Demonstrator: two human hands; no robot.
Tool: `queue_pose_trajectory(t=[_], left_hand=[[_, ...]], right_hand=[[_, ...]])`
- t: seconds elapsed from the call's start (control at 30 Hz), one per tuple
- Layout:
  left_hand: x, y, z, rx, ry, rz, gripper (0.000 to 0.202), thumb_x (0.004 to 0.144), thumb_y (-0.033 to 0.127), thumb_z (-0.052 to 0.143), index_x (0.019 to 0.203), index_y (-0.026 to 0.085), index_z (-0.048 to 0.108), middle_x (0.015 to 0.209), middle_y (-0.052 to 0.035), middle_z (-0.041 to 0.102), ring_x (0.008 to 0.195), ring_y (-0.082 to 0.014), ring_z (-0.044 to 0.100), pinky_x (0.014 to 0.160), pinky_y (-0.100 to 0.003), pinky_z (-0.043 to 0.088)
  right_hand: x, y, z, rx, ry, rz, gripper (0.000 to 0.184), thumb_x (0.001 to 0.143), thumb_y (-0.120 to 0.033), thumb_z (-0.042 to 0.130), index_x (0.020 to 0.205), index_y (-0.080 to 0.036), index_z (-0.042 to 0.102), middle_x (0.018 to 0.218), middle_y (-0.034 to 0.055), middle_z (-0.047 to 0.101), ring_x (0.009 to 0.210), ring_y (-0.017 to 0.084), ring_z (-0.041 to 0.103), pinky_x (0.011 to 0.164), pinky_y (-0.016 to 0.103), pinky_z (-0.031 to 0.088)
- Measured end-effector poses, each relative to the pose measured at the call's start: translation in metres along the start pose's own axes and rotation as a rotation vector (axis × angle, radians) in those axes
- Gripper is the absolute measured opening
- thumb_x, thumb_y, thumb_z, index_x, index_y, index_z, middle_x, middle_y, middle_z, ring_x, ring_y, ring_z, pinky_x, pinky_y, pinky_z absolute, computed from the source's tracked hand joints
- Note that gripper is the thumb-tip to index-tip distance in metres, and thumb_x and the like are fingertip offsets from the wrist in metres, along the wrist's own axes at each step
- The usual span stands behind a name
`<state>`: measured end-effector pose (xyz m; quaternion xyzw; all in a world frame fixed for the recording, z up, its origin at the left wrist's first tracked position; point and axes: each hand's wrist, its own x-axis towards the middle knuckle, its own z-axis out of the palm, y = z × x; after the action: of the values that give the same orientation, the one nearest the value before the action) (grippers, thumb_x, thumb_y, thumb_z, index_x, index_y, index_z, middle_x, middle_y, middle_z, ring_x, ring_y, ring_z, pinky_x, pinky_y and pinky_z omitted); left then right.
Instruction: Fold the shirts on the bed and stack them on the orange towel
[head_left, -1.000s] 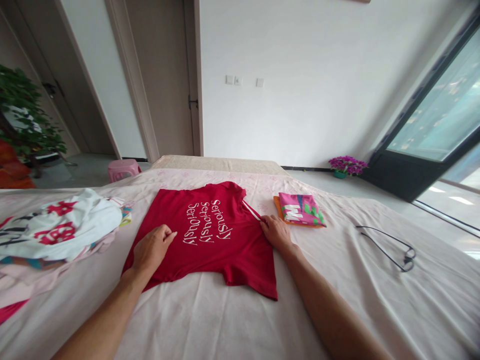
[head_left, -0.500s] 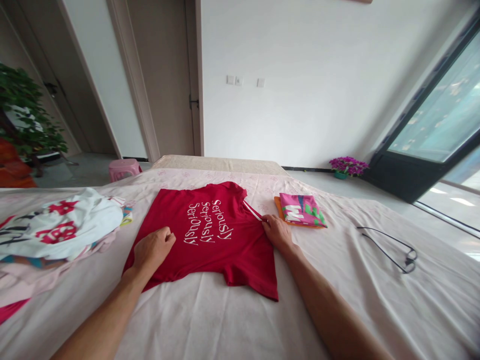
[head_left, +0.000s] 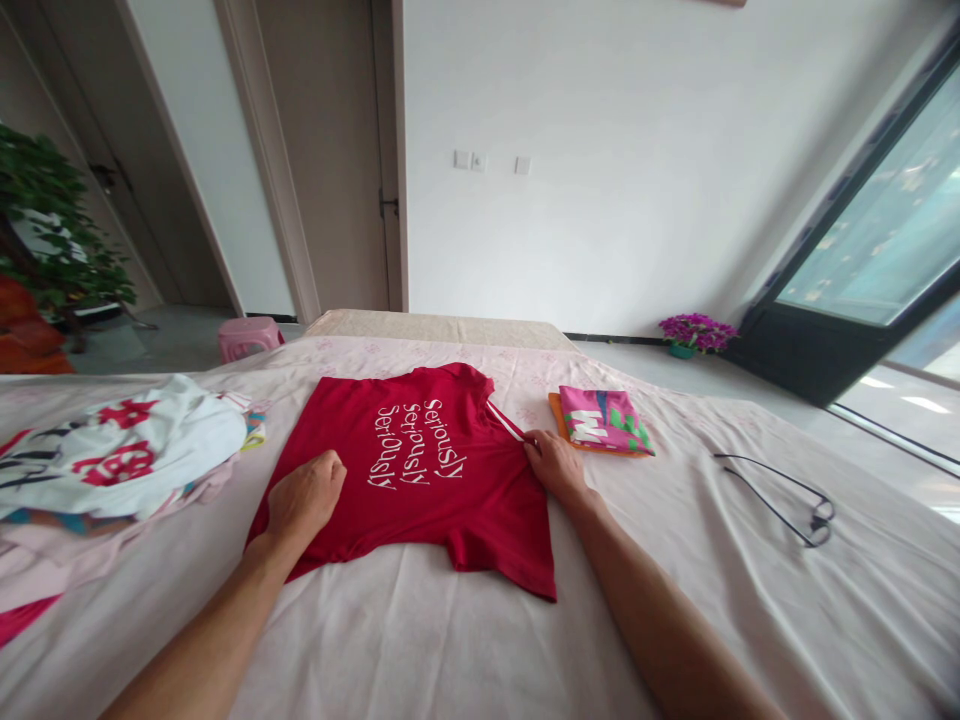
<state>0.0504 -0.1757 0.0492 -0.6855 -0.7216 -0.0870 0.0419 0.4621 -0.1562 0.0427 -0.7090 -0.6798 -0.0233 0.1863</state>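
Note:
A red T-shirt [head_left: 480,500] with white "Seriously" lettering lies spread on the covered bed, its neck opening to the right. My left hand [head_left: 309,492] rests as a closed fist over the hem side of the shirt. Its curled fingers face away, so whether cloth is pinched in them is hidden. At the neckline, my right hand [head_left: 556,464] has its fingers closed on the shirt's edge near the shoulder. Just beyond that hand sits a folded pink and orange garment [head_left: 607,420].
A heap of loose clothes [head_left: 127,455] lies to the left, a white one on top. Eyeglasses [head_left: 817,515] rest on the pale sheet [head_left: 675,600] at the right. Beyond the bed stand a pink stool [head_left: 249,338] and a pot of purple flowers [head_left: 697,333].
My left fist has shifted very slightly to the left. My right hand and the shirt look unchanged.

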Motion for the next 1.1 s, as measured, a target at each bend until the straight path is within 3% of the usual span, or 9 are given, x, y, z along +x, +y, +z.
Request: queue_pose_trajectory(t=[0.3,0.63,0.77,0.97,1.1], left_hand=[[0.0009,-0.0033,0.0019,-0.065,-0.016,0.02,0.035,0.1,0.029,0.022,0.097,0.022,0.057,0.092,-0.006,0.075,0.085,-0.0217,0.072,0.062,-0.03,0.039],[0.0026,-0.0067,0.005,-0.145,-0.034,0.03,0.033,0.097,0.025,0.027,0.09,0.025,0.059,0.088,-0.0038,0.075,0.078,-0.0206,0.07,0.057,-0.03,0.034],[0.0019,-0.0068,0.0045,-0.142,-0.032,0.023,0.032,0.097,0.025,0.027,0.091,0.024,0.059,0.088,-0.0036,0.075,0.079,-0.0198,0.07,0.057,-0.029,0.033],[0.0004,-0.0037,-0.0024,-0.14,-0.046,0.004,0.033,0.097,0.026,0.027,0.092,0.025,0.059,0.09,-0.0039,0.075,0.081,-0.0205,0.071,0.059,-0.029,0.037],[0.0018,-0.006,0.0026,-0.183,-0.006,-0.003,0.029,0.096,0.023,0.03,0.097,0.025,0.06,0.098,-0.0041,0.075,0.088,-0.0202,0.071,0.066,-0.03,0.044]], right_hand=[[-0.0001,-0.0006,-0.0007,0.002,-0.007,0.001,0.025,0.097,-0.034,0.05,0.114,-0.026,0.067,0.11,0.0046,0.07,0.102,0.018,0.064,0.085,0.025,0.042],[-0.001,-0.0022,-0.0024,-0.011,-0.02,-0.038,0.027,0.096,-0.038,0.052,0.118,-0.028,0.065,0.11,0.0027,0.071,0.101,0.018,0.065,0.084,0.025,0.042],[-0.0005,-0.0017,-0.0035,-0.011,-0.01,-0.025,0.027,0.095,-0.031,0.05,0.118,-0.029,0.064,0.116,0.0008,0.07,0.101,0.018,0.065,0.08,0.025,0.043],[0.0006,0.0025,-0.0014,-0.036,0.013,0.0,0.027,0.095,-0.028,0.048,0.117,-0.028,0.064,0.115,0.0009,0.07,0.101,0.019,0.065,0.08,0.026,0.044],[0.0003,0.0026,0.0003,-0.057,0.005,0.007,0.026,0.096,-0.031,0.047,0.116,-0.028,0.064,0.112,0.0024,0.071,0.1,0.019,0.066,0.081,0.027,0.044]])
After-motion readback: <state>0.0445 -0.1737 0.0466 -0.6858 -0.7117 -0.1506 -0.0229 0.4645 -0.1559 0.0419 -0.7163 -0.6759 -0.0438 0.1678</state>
